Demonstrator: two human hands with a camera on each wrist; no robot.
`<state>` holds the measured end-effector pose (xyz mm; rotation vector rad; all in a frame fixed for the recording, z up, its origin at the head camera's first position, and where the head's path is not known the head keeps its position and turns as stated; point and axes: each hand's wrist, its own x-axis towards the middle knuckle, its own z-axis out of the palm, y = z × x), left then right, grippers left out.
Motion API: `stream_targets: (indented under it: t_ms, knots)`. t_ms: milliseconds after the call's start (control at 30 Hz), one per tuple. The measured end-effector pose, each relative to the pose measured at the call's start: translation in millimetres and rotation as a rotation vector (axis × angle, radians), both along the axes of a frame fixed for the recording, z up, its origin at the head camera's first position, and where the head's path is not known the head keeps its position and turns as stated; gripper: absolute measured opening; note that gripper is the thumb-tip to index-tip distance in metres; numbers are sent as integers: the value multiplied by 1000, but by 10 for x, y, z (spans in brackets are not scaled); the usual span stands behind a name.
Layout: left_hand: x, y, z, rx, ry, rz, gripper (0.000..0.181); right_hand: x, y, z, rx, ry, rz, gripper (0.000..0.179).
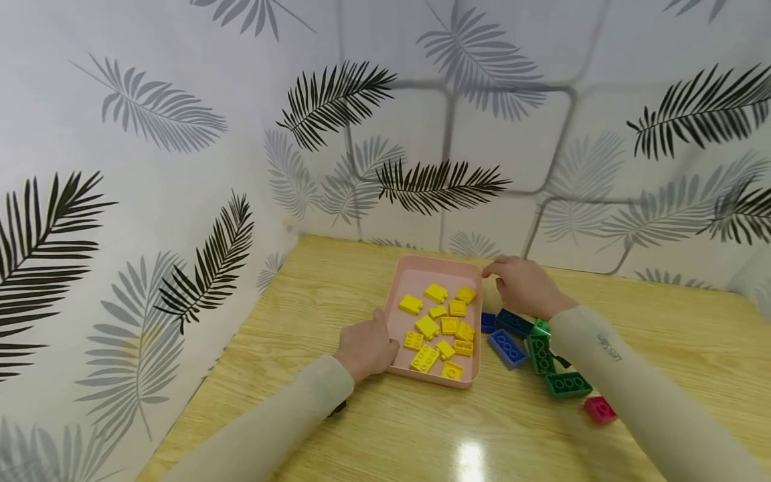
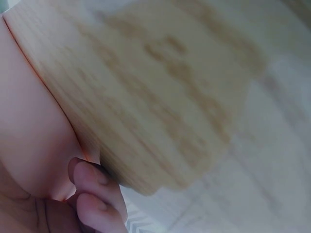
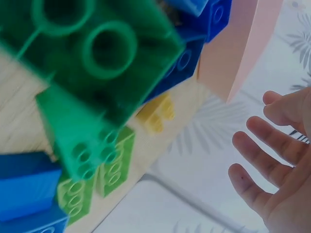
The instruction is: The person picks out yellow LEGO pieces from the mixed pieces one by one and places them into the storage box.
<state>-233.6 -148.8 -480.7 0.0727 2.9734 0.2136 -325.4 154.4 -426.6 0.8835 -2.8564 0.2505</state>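
A shallow pink tray (image 1: 442,264) lies on the wooden table, with several yellow building bricks (image 1: 427,327) scattered in it. At its near left side my left hand (image 1: 365,348) grips the rim, with curled fingers (image 2: 99,194) showing in the left wrist view; the tray itself is hidden there. My right hand (image 1: 525,284) is by the far right corner of the tray. In the right wrist view its fingers (image 3: 262,155) are spread, hold nothing and look apart from the tray's pink wall (image 3: 238,48).
Right of the tray are blue bricks (image 1: 508,349), green bricks (image 1: 569,385) and a red brick (image 1: 600,410), some partly under my right forearm. A small yellow brick (image 3: 156,112) and light green bricks (image 3: 116,162) show beyond them. A leaf-patterned wall covering (image 1: 470,221) borders the table (image 1: 313,281).
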Motion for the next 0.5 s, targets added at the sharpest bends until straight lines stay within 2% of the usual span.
stream_targets:
  t_ms: [167,500]
  knots:
    - [8,-15,-2,1,7,-4,47,-14,124,-40,9,-52,-48,31]
    - [5,-5,7,1,10,-3,42,-66,259,-220,47,-151,-87,32]
